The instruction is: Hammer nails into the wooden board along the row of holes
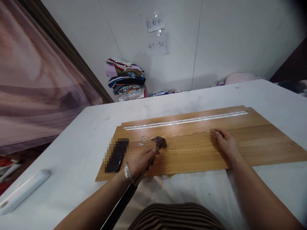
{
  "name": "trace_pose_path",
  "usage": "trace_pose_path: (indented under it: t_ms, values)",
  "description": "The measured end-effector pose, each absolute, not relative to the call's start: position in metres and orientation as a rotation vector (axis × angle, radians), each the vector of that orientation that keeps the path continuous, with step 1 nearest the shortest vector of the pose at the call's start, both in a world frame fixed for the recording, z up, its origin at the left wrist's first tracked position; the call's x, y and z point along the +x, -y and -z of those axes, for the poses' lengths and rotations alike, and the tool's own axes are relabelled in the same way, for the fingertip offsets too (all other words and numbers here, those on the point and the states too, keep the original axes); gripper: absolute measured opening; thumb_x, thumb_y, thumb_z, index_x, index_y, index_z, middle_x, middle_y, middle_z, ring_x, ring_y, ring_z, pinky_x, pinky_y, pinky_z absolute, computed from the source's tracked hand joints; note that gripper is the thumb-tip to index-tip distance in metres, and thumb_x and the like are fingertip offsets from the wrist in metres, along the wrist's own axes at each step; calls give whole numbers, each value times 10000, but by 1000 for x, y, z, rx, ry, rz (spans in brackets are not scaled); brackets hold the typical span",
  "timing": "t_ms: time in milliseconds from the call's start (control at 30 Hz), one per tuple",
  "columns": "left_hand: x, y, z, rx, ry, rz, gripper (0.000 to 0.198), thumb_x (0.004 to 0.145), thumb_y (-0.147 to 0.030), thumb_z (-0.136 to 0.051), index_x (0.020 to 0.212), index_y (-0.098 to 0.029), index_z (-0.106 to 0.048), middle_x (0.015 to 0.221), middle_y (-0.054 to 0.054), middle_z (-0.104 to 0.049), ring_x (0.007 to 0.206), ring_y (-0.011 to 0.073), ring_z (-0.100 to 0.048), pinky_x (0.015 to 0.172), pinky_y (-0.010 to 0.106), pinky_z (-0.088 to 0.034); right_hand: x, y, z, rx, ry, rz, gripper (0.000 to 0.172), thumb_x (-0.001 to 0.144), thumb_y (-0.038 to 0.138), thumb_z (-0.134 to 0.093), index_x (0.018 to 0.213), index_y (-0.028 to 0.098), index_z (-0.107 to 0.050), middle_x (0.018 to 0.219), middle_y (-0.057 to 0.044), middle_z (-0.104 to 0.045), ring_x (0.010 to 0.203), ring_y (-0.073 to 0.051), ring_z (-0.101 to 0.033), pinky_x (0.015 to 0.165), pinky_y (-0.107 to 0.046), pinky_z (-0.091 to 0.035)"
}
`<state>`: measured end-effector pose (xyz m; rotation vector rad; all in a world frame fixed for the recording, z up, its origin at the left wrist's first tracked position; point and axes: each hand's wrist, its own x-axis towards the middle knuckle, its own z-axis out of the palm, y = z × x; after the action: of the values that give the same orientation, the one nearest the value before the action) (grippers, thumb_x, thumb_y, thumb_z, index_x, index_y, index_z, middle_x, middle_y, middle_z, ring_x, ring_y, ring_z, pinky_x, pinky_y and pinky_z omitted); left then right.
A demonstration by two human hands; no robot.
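My left hand (143,160) is wrapped around the upper handle of a claw hammer (161,141). The hammer's rusty head is just above the wooden board (187,159), and its long handle runs back toward my body under the forearm. Curled fingers close my right hand (226,144) over the right part of the board; whatever may be in them is hidden. Several loose silver nails (142,140) lie left of the hammer head. From the head, a row of small dark dots (182,146) runs rightward along the board.
Two pale marked strips (187,121) lie along the board's far side. A dark phone (117,156) rests on its left end. The board is on a white-covered table (72,140), with a long white object (26,190) at left. Folded clothes (127,78) are stacked by the wall.
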<state>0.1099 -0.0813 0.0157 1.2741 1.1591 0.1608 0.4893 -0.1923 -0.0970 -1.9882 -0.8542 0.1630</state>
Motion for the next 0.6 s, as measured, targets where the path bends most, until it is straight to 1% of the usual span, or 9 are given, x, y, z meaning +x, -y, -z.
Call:
trace_pose_path:
  t_ms: [300,467,600]
  values:
    - [110,81,-19,1282,-1129,-200,642,774,-720,-567,1017,-127,-617,644,-29,-525,432,70,-413,398,204,-290,489,192,96,-1983,890,-133,342,806,441,-526,950,234,-757,944,-69,-784,859,-256,-709,798,-378,-556]
    - [110,82,-17,1270,-1153,-163,609,788,-695,-575,1010,-130,-624,663,-25,-536,428,69,-414,380,205,-273,489,192,95,-1954,914,-111,327,809,450,-536,921,241,-761,917,-63,-783,831,-246,-706,765,-363,-561]
    - [111,82,-19,1263,-1142,-197,610,787,-695,-582,1006,-128,-636,639,-26,-530,423,72,-407,383,209,-275,489,192,96,-1962,910,-121,318,811,449,-543,927,251,-764,909,-57,-785,825,-249,-710,735,-360,-563]
